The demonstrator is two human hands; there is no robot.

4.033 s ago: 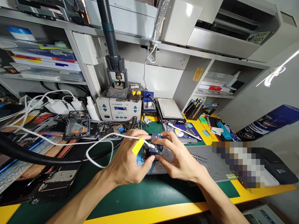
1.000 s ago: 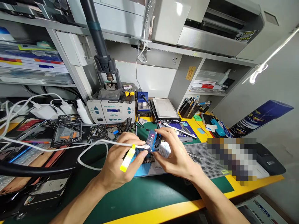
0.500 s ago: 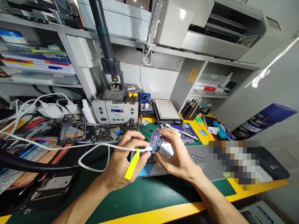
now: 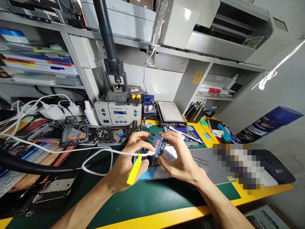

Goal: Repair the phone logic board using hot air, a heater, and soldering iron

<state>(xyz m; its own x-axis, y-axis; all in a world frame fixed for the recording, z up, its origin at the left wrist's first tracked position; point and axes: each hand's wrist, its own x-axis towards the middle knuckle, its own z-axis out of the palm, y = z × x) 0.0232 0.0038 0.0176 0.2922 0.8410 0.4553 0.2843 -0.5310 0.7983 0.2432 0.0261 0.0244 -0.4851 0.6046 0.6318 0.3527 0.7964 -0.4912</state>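
Note:
My right hand (image 4: 182, 160) grips a small box-shaped electronic device (image 4: 158, 143) by its edges, over the middle of the bench. The device has a dark face with lit red indicators. A white cable (image 4: 130, 154) runs in from the left, and its plug end meets the near-left side of the device. From the cable hangs a yellow tag (image 4: 134, 170). My left hand (image 4: 124, 167) has its index fingertip on the device's face near the plug, while the thumb is lowered and apart. Beneath the device, a blue-and-white sheet and a circuit board (image 4: 153, 161) are partly hidden.
A hot-air station (image 4: 119, 114) and a blue soldering-iron holder (image 4: 149, 105) stand at the back. Opened phones and boards (image 4: 73, 132) crowd the left. Tweezers (image 4: 201, 161) lie on a grey perforated mat (image 4: 215, 171) to the right, near a blue spray can (image 4: 269, 124).
My left thumb has come away from the plug and moved down, and the index finger now rests on the device's face. My right hand keeps its hold.

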